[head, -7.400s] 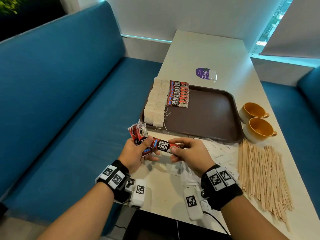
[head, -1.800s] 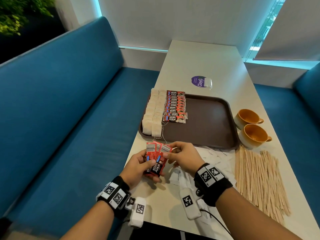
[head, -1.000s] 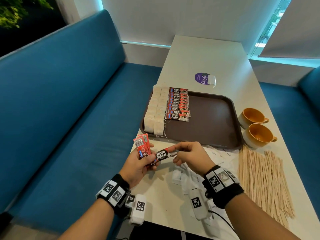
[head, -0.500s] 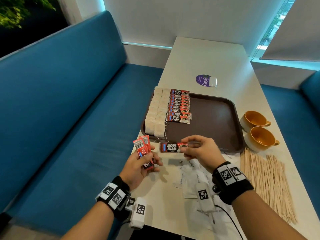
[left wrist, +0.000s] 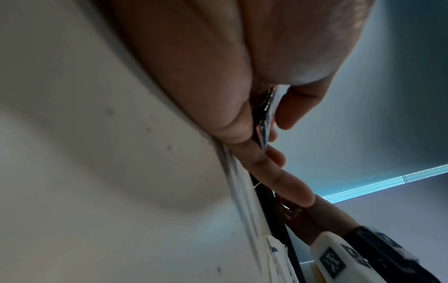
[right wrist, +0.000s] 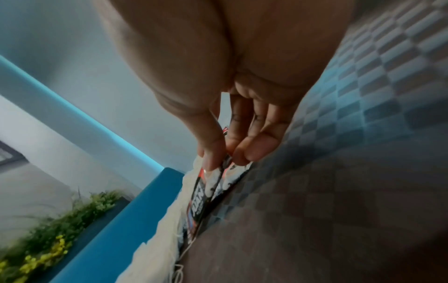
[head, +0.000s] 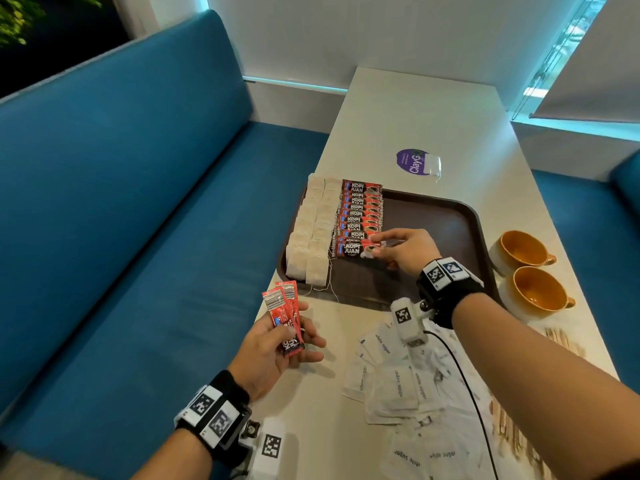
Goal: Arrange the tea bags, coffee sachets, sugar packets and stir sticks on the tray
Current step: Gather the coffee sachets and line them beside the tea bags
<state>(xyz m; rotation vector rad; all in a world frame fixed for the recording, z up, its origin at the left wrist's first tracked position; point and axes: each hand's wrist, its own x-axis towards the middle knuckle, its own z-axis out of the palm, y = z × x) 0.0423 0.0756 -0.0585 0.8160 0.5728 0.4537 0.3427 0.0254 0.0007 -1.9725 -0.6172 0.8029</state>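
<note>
On the brown tray [head: 450, 230] stand two columns of tea bags [head: 311, 233] and, beside them, a column of red coffee sachets [head: 362, 209]. My right hand [head: 379, 245] pinches one coffee sachet [head: 355, 248] by its right end, low over the near end of that column; the right wrist view shows thumb and fingers on the sachet [right wrist: 206, 191]. My left hand [head: 287, 341] grips two more sachets [head: 284, 313] upright over the table's left edge, seen edge-on as sachets [left wrist: 265, 118] in the left wrist view. White sugar packets [head: 398, 382] lie loose near me. Stir sticks [head: 561, 341] lie under my right forearm.
Two orange cups [head: 526, 271] stand right of the tray. A purple sticker [head: 414, 161] lies on the white table [head: 415, 109] beyond the tray. A blue bench [head: 121, 237] runs along the left. The tray's right half is bare.
My right hand took one sachet from the left hand's bunch and carried it forward onto the tray, to the near end of the sachet column. The left hand stayed put with two sachets.
</note>
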